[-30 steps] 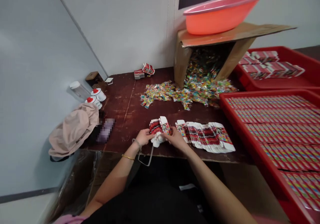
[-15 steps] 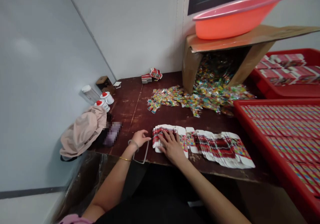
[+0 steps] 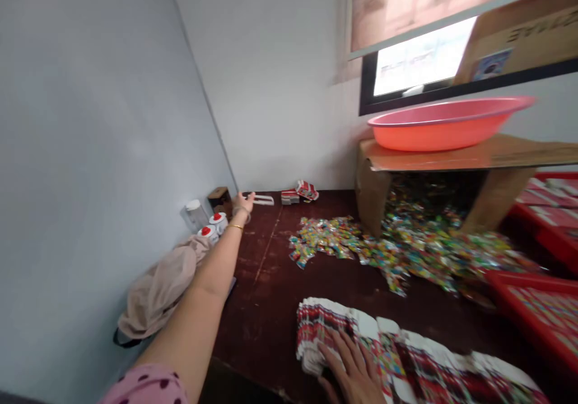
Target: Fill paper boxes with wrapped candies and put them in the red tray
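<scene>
A dark brown wooden table (image 3: 271,283) is standing in the corner of a room with pale grey walls, and a dark-framed window (image 3: 419,67) is sitting above its far edge.

The left hand (image 3: 244,202) is stretching far out along the table's left edge to the far left corner. Its fingers are closing around one end of a small white object (image 3: 262,199), which is lying flat on the surface there; the grip is too small and blurred to confirm as firm. A thin bracelet (image 3: 235,227) is circling the left wrist.

The right hand (image 3: 350,371) is lying flat, fingers spread, on the left end of a fanned row of flat red-and-white carton blanks (image 3: 406,362). This row is running along the near edge of the table toward its right side. The hand is pressing on the blanks, not clamping any of them.

Two white jars with red lids (image 3: 214,226) and a clear container (image 3: 195,212) are standing near the far left corner, beside a small brown box (image 3: 220,199). A beige cloth (image 3: 158,289) is lying bunched at the left edge. Two folded cartons (image 3: 298,192) are resting at the far edge. A heap of colourful wrapped sweets (image 3: 397,250) is spilling across the middle of the table from an overturned cardboard box (image 3: 374,193). A pink basin (image 3: 442,127) is sitting on top of that box. Red trays (image 3: 542,307) are occupying the right side.
</scene>
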The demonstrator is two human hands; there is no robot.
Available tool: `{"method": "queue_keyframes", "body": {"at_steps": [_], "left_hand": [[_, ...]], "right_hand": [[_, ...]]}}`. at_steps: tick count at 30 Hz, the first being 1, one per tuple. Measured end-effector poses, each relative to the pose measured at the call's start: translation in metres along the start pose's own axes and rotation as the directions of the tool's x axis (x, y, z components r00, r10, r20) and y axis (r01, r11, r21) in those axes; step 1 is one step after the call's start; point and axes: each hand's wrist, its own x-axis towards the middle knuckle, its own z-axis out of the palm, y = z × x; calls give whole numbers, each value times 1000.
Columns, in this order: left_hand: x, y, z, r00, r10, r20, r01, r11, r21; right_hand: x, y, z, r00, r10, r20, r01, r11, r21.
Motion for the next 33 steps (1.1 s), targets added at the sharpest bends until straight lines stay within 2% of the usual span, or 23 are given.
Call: {"method": "queue_keyframes", "body": {"at_steps": [2,4,5,7,8,9,10,11,12,13,14,16,18,19,21,22,24,26,30,33], "left_hand": [[5,6,11,999,41,19,-42,997,58],[-25,-1,38,983,122,137,-132,989,67],[-54,-8,55,960,171,222,-187,981,54],[-129,-25,85,885,248,394,-273,962,7],[-171,-34,97,823,295,485,-326,945,-21],[-212,-42,106,721,382,579,-450,893,-29],[-250,-49,113,650,435,623,-538,842,-26],[-282,-54,119,607,465,644,-596,803,-17],[-308,-57,123,581,481,657,-635,773,-5],[-326,-60,127,589,479,651,-650,759,29],[-339,-62,130,617,463,637,-646,760,74],[-348,-65,133,697,409,589,-603,779,174],[-347,-71,134,756,355,550,-554,794,249],[-344,-75,134,767,339,545,-544,794,271],[-339,-83,135,758,325,565,-551,783,289],[-337,-87,136,748,325,579,-561,775,290],[-331,-94,139,726,330,603,-582,762,284],[-324,-100,142,717,336,611,-590,759,275],[-312,-98,144,724,328,606,-556,798,233],[-312,-83,137,775,300,557,-446,883,145]], "right_hand": [[-3,-1,-30,990,127,66,-129,991,23],[-11,6,-59,951,285,118,-292,955,49],[-19,12,-71,922,364,130,-373,926,58],[-40,31,-94,854,505,124,-514,856,58],[-53,42,-105,818,566,101,-572,819,48],[-66,53,-115,784,616,75,-619,785,33],[-77,63,-124,752,658,43,-659,752,10],[-86,73,-133,721,693,9,-693,721,-16],[-92,81,-139,694,719,-25,-720,693,-39],[-94,86,-144,675,736,-53,-738,673,-49],[-92,88,-145,661,747,-70,-750,660,-40],[-79,83,-140,654,756,-27,-754,654,53],[-58,65,-122,660,737,145,-750,636,180],[-47,54,-110,647,722,243,-762,615,203],[-26,32,-83,585,715,383,-803,577,148],[-18,23,-70,552,727,408,-818,566,99],[-7,13,-49,518,757,398,-840,539,65],[-3,13,-36,502,778,378,-863,479,159],[-8,29,-32,445,811,380,-859,266,438],[-15,42,-41,420,790,447,-846,164,507]]}}
